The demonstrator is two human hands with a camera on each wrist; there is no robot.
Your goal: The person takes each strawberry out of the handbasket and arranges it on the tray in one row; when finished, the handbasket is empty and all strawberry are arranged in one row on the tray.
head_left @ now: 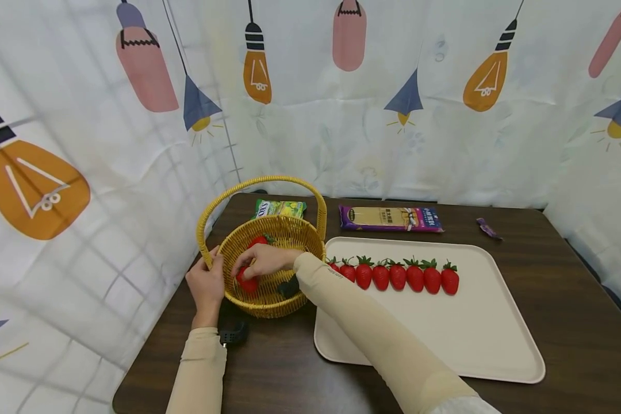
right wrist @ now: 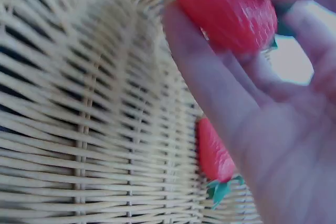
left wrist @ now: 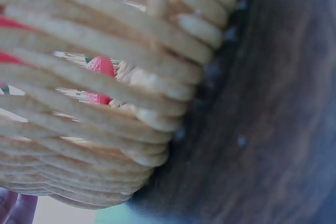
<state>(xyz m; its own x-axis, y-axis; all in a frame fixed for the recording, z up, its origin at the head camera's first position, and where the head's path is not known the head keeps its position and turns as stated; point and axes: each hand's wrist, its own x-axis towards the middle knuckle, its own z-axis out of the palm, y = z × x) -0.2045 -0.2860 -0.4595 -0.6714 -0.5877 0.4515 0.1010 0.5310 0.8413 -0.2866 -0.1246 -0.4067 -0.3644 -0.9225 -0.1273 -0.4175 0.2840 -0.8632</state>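
A yellow woven basket (head_left: 271,309) with a tall arched handle stands at the table's left, tilted toward me. My left hand (head_left: 206,284) grips its left rim near the handle's foot; the left wrist view shows mostly the basket's outer weave (left wrist: 105,108). Inside the basket, my right hand (head_left: 266,259) pinches a red strawberry (head_left: 247,280) between thumb and fingers. In the right wrist view, this strawberry (right wrist: 226,11) is lifted off the wicker. Another strawberry (head_left: 259,241) with green leaves lies in the basket.
Right of the basket, a cream tray (head_left: 460,333) carries a row of several strawberries (head_left: 397,277), leaves pointing away. My right forearm crosses its left part. Behind lie a green packet (head_left: 280,209), a purple noodle packet (head_left: 390,219) and a small purple wrapper (head_left: 489,229). A patterned curtain (head_left: 310,144) surrounds the table.
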